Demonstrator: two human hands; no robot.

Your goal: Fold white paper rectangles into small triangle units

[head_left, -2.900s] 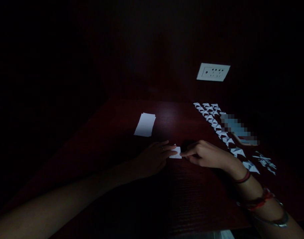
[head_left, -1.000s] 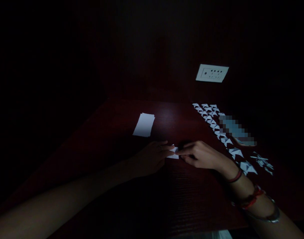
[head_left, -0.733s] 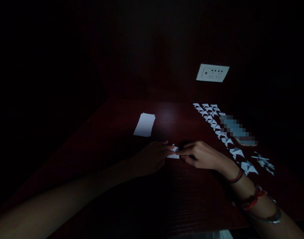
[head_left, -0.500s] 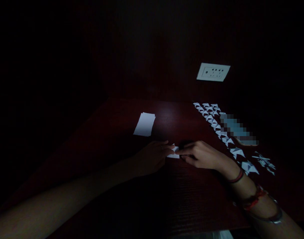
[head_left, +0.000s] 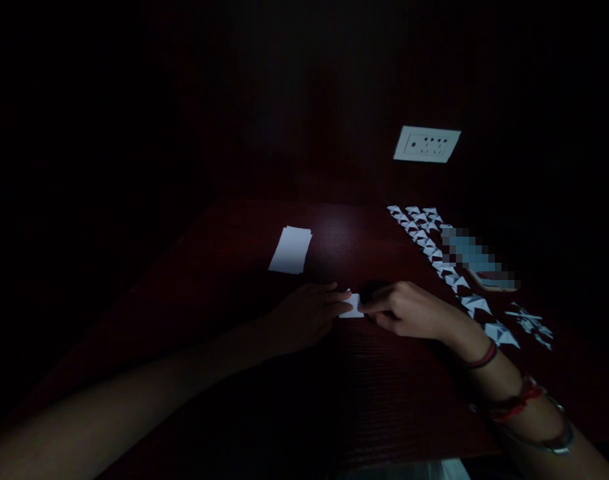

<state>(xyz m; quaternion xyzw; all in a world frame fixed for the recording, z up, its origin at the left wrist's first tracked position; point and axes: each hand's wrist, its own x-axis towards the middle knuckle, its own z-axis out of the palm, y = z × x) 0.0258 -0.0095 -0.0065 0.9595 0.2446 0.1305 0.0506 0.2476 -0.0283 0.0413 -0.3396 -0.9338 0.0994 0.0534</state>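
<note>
A small folded piece of white paper (head_left: 353,307) lies flat on the dark red table between my hands. My left hand (head_left: 312,313) has its fingers stretched out, with the fingertips resting on the paper's left part. From the right, my right hand (head_left: 402,310) touches the paper's right edge with an outstretched index finger. Its thumb sits apart below, and the other fingers are partly hidden. Beyond my left hand is a stack of white paper sheets (head_left: 290,250).
Several folded white paper pieces (head_left: 424,241) stand in rows at the right. Beside them lie a pixelated phone-like object (head_left: 479,260) and a small pile of thin paper strips (head_left: 530,325). A socket plate (head_left: 427,145) is on the back wall; the surroundings are dark.
My right index finger has slid slightly right, from the middle of the paper to its right edge. More of the paper shows now. My left hand stays nearly still.
</note>
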